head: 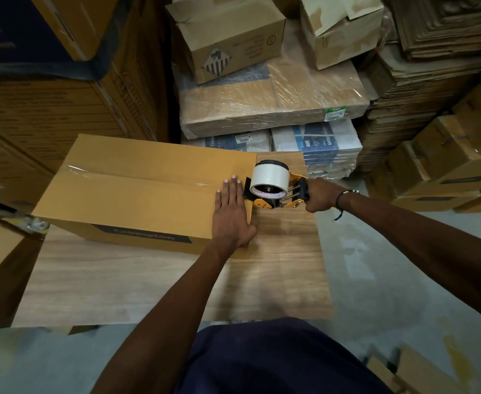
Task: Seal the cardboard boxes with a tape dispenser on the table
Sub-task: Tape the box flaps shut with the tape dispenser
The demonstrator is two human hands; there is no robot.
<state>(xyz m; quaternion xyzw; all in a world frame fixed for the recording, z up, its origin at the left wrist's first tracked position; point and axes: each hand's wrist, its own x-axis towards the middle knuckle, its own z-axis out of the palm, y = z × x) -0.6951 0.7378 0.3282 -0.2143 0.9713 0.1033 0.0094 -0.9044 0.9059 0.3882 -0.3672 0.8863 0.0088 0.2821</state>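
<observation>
A closed brown cardboard box lies on the wooden table. Clear tape runs along its centre seam from the left edge to the right end. My left hand presses flat on the box top near its right end, fingers straight. My right hand grips the handle of a yellow and black tape dispenser with a white tape roll. The dispenser sits at the box's right edge, just right of my left fingertips.
Stacked cartons stand at the left. Wrapped bundles and boxes are piled behind the table. Flattened cardboard stacks and more boxes rise at the right. Grey floor lies to the right of the table.
</observation>
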